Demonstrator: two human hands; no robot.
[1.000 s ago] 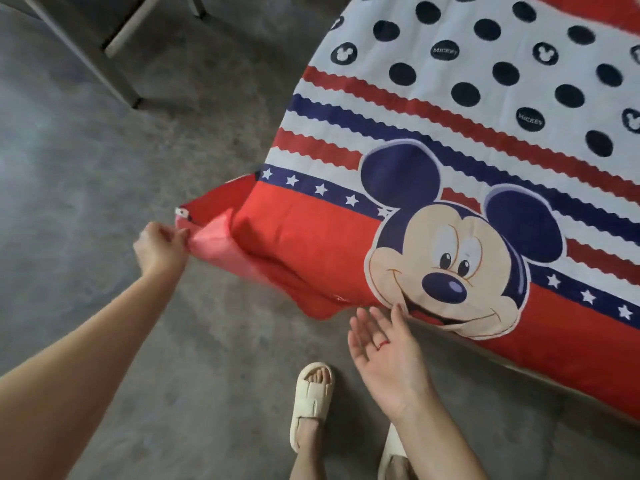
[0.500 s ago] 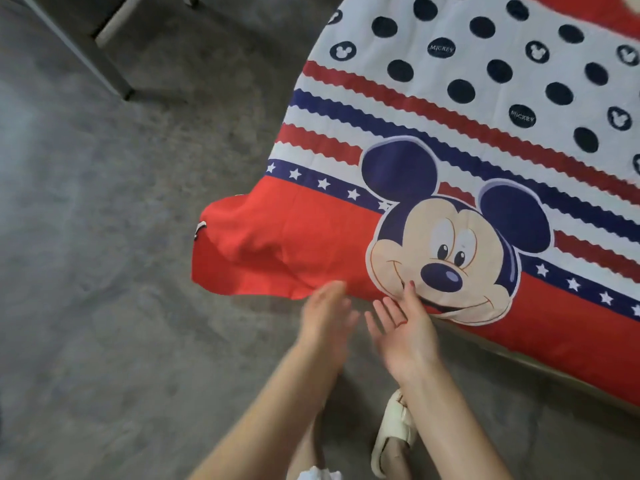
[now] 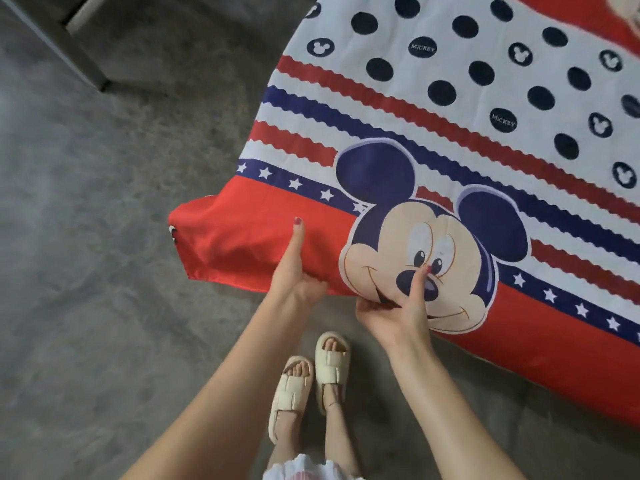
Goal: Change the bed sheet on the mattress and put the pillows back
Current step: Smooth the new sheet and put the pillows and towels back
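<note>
Bed sheet covers the mattress and fills the upper right of the view, its near corner hanging over the bed's edge above the grey floor. The print runs from white cloth with dark dots at the top, through wavy red and dark blue stripes and a band of white stars, to a broad red border along the edge, with a large cartoon mouse face set across the border.

Both hands grip the sheet along its near edge, just beside each other. The left hand holds the red corner part: its thumb lies flat on top of the cloth, nail painted red, and its fingers are tucked under the hem out of sight. The right hand pinches the edge at the lower part of the mouse face, thumb stretched up over the print towards the nose and the other fingers curled beneath, so that a small fold of cloth bunches at the grip. Both bare forearms reach up from the bottom of the view.

Below the hands stand two feet in cream slippers, close together on the floor and near the bed's edge. A dark metal furniture leg stands on the floor at the upper left, well apart from the bed.
</note>
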